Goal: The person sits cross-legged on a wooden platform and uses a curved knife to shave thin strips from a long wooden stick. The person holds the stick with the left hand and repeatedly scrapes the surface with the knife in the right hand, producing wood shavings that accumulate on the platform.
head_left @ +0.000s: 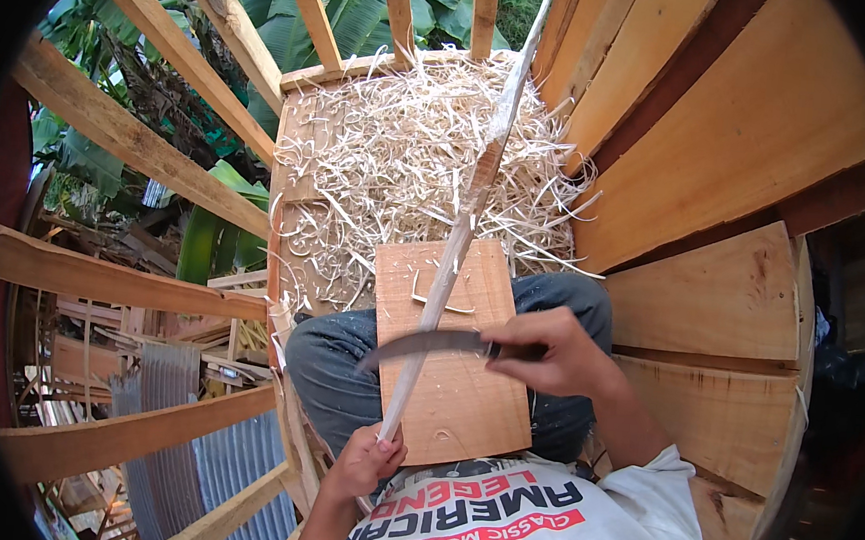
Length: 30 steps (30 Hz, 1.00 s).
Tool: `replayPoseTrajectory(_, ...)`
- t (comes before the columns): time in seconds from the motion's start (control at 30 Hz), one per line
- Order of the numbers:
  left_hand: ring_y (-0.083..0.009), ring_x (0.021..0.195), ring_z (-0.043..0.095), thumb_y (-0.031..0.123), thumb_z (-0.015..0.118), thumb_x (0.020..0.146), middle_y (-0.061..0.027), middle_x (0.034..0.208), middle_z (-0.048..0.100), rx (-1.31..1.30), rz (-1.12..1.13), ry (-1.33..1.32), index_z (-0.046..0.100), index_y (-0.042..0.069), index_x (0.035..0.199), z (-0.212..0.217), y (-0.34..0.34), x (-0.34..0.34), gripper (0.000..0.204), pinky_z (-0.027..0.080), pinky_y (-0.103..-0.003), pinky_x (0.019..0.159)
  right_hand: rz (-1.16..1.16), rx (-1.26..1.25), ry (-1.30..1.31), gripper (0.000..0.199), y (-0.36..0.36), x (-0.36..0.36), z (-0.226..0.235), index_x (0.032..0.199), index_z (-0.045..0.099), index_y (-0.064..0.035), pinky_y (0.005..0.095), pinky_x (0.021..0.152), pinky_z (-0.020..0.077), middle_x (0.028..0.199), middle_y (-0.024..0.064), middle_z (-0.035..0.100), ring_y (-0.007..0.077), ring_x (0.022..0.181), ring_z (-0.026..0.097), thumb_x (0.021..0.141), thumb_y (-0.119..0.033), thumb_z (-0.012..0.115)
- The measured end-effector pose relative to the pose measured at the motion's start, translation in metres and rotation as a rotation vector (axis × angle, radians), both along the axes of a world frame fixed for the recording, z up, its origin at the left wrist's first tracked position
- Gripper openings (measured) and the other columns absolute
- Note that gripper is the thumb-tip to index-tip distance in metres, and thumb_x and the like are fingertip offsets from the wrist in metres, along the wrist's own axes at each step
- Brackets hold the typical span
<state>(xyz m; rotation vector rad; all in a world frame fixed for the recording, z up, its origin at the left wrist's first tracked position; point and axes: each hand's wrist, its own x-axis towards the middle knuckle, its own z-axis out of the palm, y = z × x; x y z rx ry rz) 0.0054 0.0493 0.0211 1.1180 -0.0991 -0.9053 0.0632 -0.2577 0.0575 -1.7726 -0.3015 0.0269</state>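
A long, thin, pale stick point(467, 207) runs from lower centre up to the frame's top, leaning slightly right, across a flat wooden board point(451, 357) on the lap. The left hand point(367, 458) grips its lower end; the right hand point(552, 351) clasps a curved dark knife point(427, 342) lying crosswise against it. Curly shavings point(400, 157) are heaped beyond.

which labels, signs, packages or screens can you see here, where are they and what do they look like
Shirt print: the only lettering in view, on the chest of the white shirt at the bottom edge; black block letters, red block letters and a red band with small white letters, upside down in this view.
No packages, signs or screens in view.
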Motion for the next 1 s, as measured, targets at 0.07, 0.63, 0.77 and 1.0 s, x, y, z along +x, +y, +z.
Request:
replayPoseTrajectory(0.07,-0.0041,0.048,0.026,0.037,0.044,0.095,0.0035,0.056,0.033,0.036,0.016,-0.005,0.039,0.007,0.077,0.0,0.002,-0.001,0.036,0.02,-0.021,0.042,-0.308,0.138,0.105,0.031,-0.006,0.006,-0.002,0.105,0.065,0.002,0.0204,0.051,0.0385,0.069,0.0051,0.063,0.0023,0.059,0.049,0.075,-0.001,0.072)
replayPoseTrajectory(0.63,-0.0042,0.047,0.027,0.035,0.043,0.096,0.0034,0.055,0.033,-0.031,-0.007,0.008,0.039,0.007,0.078,-0.004,0.0,0.0,0.034,0.02,-0.021,0.041,-0.178,0.011,0.093,0.03,-0.002,0.004,-0.003,0.106,0.065,0.0012,0.0197,0.052,0.0394,0.066,-0.0048,0.058,0.0015,0.06,0.047,0.077,-0.002,0.071)
replayPoseTrajectory(0.77,-0.0041,0.047,0.026,0.036,0.043,0.096,0.0037,0.055,0.032,0.035,0.017,0.003,0.039,0.007,0.078,-0.005,0.004,-0.001,0.035,0.019,-0.021,0.041,-0.162,0.196,0.15,0.03,0.0,0.004,0.0,0.106,0.064,0.0022,0.0195,0.051,0.0379,0.067,-0.0034,0.059,0.0017,0.059,0.047,0.077,-0.003,0.072)
replayPoseTrajectory(1.0,-0.0036,0.046,0.026,0.039,0.045,0.095,0.0042,0.054,0.032,-0.012,0.025,-0.011,0.039,0.007,0.076,-0.003,0.002,0.001,0.037,0.018,-0.021,0.04,0.024,-0.009,0.038,0.032,-0.007,-0.004,-0.01,0.108,0.063,0.0038,0.018,0.052,0.0377,0.068,-0.0037,0.058,0.0006,0.06,0.046,0.077,-0.004,0.071)
